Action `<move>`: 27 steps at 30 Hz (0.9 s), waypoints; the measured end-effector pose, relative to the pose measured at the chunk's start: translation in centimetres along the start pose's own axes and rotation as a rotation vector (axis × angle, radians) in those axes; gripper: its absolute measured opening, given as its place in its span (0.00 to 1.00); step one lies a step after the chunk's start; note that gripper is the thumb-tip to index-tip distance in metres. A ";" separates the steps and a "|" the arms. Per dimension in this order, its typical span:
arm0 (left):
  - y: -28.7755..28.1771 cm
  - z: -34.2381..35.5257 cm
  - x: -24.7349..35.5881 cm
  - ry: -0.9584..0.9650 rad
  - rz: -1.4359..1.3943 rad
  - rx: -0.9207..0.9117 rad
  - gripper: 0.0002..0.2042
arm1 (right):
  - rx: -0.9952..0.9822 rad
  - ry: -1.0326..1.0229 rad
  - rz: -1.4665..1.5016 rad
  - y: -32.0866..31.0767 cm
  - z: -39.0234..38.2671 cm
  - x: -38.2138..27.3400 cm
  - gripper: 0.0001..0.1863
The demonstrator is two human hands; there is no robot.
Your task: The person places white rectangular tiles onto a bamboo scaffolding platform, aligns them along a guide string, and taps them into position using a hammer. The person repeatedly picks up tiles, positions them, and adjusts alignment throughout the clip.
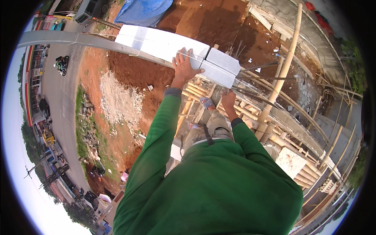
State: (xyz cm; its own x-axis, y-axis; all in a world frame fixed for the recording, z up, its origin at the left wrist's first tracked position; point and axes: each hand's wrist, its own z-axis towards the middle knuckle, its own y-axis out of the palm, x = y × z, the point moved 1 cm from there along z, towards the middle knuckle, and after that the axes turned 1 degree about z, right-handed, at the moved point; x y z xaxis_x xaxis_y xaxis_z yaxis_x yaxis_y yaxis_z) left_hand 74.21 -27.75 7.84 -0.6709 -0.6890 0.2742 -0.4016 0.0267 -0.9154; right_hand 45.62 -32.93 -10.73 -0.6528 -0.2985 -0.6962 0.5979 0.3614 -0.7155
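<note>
A row of white lightweight concrete blocks [156, 41] runs along the top of a wall ahead of me. At its right end two greyer blocks lie side by side, a far block [223, 60] and a near block [218, 73]. My left hand [184, 66] rests with spread fingers on the row's near face and top, just left of the near block. A thin string [156, 40] stretches along the row. Below the near block's right end, my right hand [228, 100] is closed. Whatever its fingers may hold is too small to make out.
Bamboo scaffolding with a tall slanting pole [282, 74] stands to the right, and thin steel bars [266, 78] jut out near the row's end. Bamboo platform poles [196, 90] lie around my feet. Red soil and rubble [121, 98] spread far below, beside a road [62, 117].
</note>
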 end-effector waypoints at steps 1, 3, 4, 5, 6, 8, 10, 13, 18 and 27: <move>0.0 0.0 0.1 -0.004 0.007 0.006 0.64 | -0.007 0.012 0.045 0.5 -0.1 0.6 0.18; 0.0 0.0 0.2 -0.030 0.005 -0.002 0.65 | 0.005 0.023 0.192 1.1 -0.4 1.4 0.19; -0.1 0.1 0.3 -0.033 0.005 -0.006 0.65 | 0.029 0.025 0.295 1.3 -0.5 1.4 0.20; -0.3 0.2 0.4 -0.036 0.018 -0.024 0.65 | -0.003 0.113 0.340 1.3 -0.6 1.5 0.22; -0.5 0.3 0.4 -0.035 0.024 -0.039 0.65 | 0.027 0.058 0.315 1.2 -0.7 1.2 0.23; -1.0 0.8 0.6 -0.040 0.039 -0.050 0.65 | -0.010 0.100 0.154 0.8 -0.7 0.6 0.27; -1.4 1.1 0.8 -0.066 0.049 -0.078 0.65 | -0.133 0.176 0.036 0.5 -0.2 0.2 0.28; -1.9 1.4 1.1 -0.078 0.071 -0.067 0.64 | -0.139 0.080 -0.115 0.8 0.6 0.2 0.27; -1.9 1.3 1.3 -0.070 0.075 -0.021 0.63 | -0.402 -0.025 -0.479 3.2 1.2 3.6 0.19; -1.7 1.5 1.3 -0.100 0.034 -0.051 0.64 | -0.178 -0.005 -0.355 7.0 -0.1 8.4 0.11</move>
State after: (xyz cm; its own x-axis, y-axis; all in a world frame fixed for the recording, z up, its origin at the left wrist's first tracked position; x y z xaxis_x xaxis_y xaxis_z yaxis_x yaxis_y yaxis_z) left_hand 75.00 -29.76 9.33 -0.6202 -0.7556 0.2107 -0.4131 0.0863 -0.9066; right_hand 44.27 -32.87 -21.60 -0.8019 -0.4361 -0.4083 0.2457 0.3823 -0.8908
